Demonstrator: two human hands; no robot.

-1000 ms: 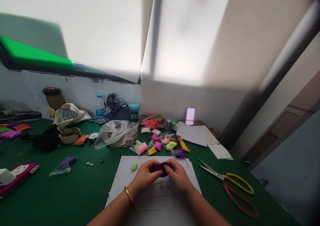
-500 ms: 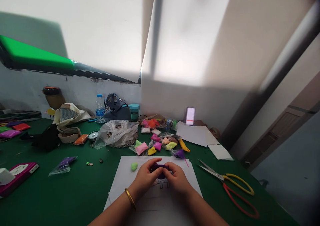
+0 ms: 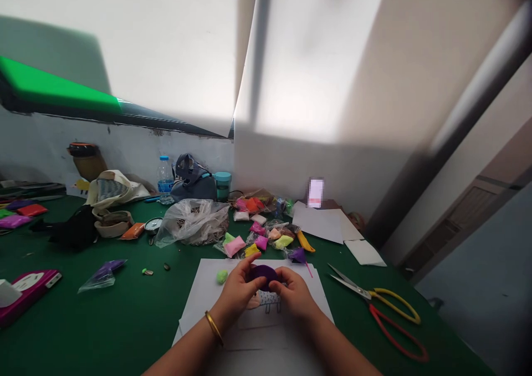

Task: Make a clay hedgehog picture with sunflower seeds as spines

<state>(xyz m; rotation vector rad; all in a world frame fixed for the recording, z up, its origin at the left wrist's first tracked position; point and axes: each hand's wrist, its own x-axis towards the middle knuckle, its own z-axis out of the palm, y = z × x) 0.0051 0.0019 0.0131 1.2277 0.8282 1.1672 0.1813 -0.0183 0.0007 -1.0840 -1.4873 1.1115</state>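
A flattened piece of purple modelling clay (image 3: 265,275) is pinched between my two hands over the paper. My left hand (image 3: 241,287), with a gold bangle at the wrist, grips its left edge by thumb and fingers. On its right edge, my right hand (image 3: 293,293) holds it the same way. Under the hands lies a white sheet of paper (image 3: 199,304) bearing a drawing (image 3: 268,301), partly covered by my fingers. A green lump of clay (image 3: 222,277) rests on the sheet left of my left hand.
Scissors (image 3: 369,295) lie spread to the right. Behind the paper are several coloured clay packets (image 3: 235,245) and a plastic bag (image 3: 193,223). A purple packet (image 3: 103,273) and a magenta box (image 3: 31,293) lie left. A water bottle (image 3: 165,182) stands by the wall.
The purple clay has been tilted so that more of its flat, rounded face shows. My fingers have shifted along its edges, and more of the drawing is visible below.
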